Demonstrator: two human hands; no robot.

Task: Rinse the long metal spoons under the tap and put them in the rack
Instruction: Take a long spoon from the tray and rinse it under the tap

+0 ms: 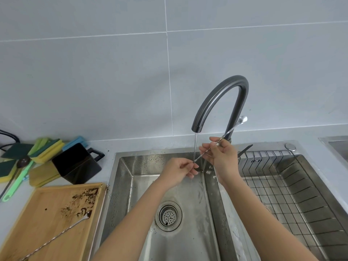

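Observation:
I hold one long twisted metal spoon [230,129] slanted under the running dark tap [220,102], its bowl up at the right near the tap's stem. My right hand [222,157] pinches the middle of the handle. My left hand [180,169] pinches the lower end, right where the thin stream of water falls. A second long spoon [62,232], dirty with brown grounds, lies on the wooden tray [28,219] at the left. The wire rack [293,185] sits in the right basin and looks empty.
The left sink basin [122,185] has a round drain strainer [168,216]. On the counter at the left are a black cup [75,164], several green and yellow sponges [45,149] and a green-handled brush [17,183]. Brown grounds stain the tray.

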